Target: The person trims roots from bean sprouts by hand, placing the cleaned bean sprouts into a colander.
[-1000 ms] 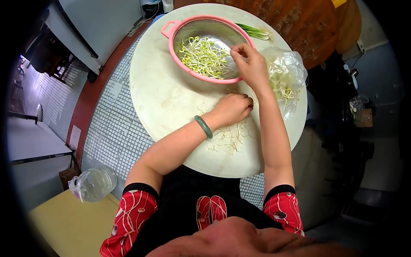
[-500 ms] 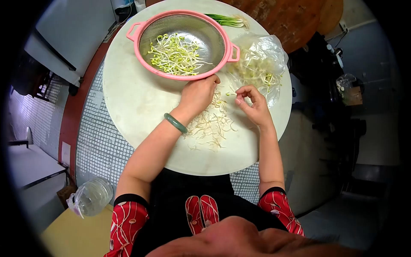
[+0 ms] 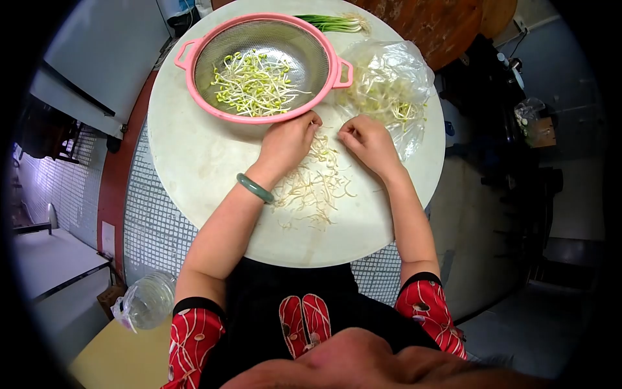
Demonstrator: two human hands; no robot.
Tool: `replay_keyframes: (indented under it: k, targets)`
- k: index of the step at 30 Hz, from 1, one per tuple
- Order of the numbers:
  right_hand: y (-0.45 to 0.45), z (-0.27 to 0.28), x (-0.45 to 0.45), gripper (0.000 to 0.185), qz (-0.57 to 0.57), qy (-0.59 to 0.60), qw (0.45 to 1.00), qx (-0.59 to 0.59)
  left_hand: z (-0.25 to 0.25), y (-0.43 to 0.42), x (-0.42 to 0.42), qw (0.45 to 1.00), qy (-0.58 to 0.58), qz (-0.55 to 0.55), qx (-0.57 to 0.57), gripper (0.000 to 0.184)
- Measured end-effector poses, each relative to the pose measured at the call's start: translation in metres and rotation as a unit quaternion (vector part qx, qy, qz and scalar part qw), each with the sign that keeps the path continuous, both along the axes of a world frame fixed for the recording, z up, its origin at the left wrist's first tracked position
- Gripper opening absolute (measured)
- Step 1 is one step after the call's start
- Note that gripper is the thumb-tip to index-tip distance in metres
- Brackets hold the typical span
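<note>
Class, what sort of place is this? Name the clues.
Probably a kitchen or dining area: a pink-rimmed colander holds bean sprouts, and green onions lie beside it on a round table.

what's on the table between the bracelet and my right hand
In the head view, a loose scatter of thin pale strands lies on the table between the bracelet and your right hand.

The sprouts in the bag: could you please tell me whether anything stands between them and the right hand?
Yes, the clear bag itself covers some sprouts on the side facing the right hand. Nothing else visible blocks the way; where it opens is unclear.
</note>
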State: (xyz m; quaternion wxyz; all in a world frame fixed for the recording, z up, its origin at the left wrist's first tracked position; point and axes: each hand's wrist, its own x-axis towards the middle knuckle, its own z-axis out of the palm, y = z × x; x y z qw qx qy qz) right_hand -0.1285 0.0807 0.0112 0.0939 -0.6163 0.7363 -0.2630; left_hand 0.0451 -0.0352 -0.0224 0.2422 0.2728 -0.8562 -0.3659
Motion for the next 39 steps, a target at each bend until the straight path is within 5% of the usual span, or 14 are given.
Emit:
replay_keyframes:
  k: [3,5,11,13,15,17,36,39]
  targets:
    - [-0.015,0.025,0.003,0.017,-0.079,-0.148,0.984,-0.066,0.0,-0.004,-0.001,1.0,0.004,-0.004,0.001,0.016]
    - [-0.037,0.055,0.016,0.015,-0.035,-0.162,0.977,-0.132,-0.003,-0.003,-0.002,1.0,0.015,-0.009,0.005,0.016]
    - [-0.079,0.067,0.035,0.021,0.016,-0.054,0.98,-0.189,-0.007,-0.007,0.0,0.999,0.032,-0.027,-0.016,0.017]
    - [-0.062,0.06,0.029,0.02,-0.022,-0.057,0.984,-0.169,-0.006,-0.007,0.002,0.999,0.036,-0.031,0.0,0.018]
    - [-0.032,0.042,0.028,0.014,-0.072,-0.149,0.986,-0.015,-0.005,-0.006,0.001,0.999,0.024,-0.026,0.022,0.018]
    - [-0.005,0.014,0.03,0.013,-0.03,-0.093,0.992,0.075,-0.005,-0.004,0.0,0.999,0.012,-0.022,0.025,0.018]
    - [0.009,0.004,0.026,0.012,0.071,-0.03,0.992,0.103,-0.006,-0.007,0.0,0.998,0.006,-0.022,0.059,0.02]
    - [0.01,0.013,0.029,0.013,-0.051,-0.252,0.957,0.133,0.004,-0.005,0.002,0.995,0.008,-0.034,0.096,0.021]
